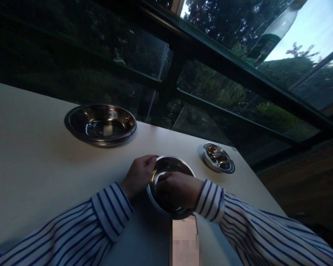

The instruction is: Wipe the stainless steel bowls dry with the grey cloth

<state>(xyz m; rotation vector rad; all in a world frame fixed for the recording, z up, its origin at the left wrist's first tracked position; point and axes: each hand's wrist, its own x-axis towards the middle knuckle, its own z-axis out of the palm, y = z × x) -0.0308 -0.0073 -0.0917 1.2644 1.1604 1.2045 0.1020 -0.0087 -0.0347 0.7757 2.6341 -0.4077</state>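
Note:
A shiny metal bowl (180, 162) sits in front of me on the white table. My left hand (140, 173) grips its left rim, thumb along the edge and fingers behind the outer wall. Inside the bowl is my right hand (177, 188), with its back toward me and its fingers curled down. Whatever those fingertips hold or touch, if anything, is hidden by the hand. The bowl's lower inside lies in shadow.
Stacked wide metal basins (100, 138) stand at the table's back left. A smaller metal bowl (218, 159) is near the right edge. A lit phone (184, 240) lies before me. Beyond the white table (30, 147) are dark-framed windows; a bottle (274, 33) stands at upper right.

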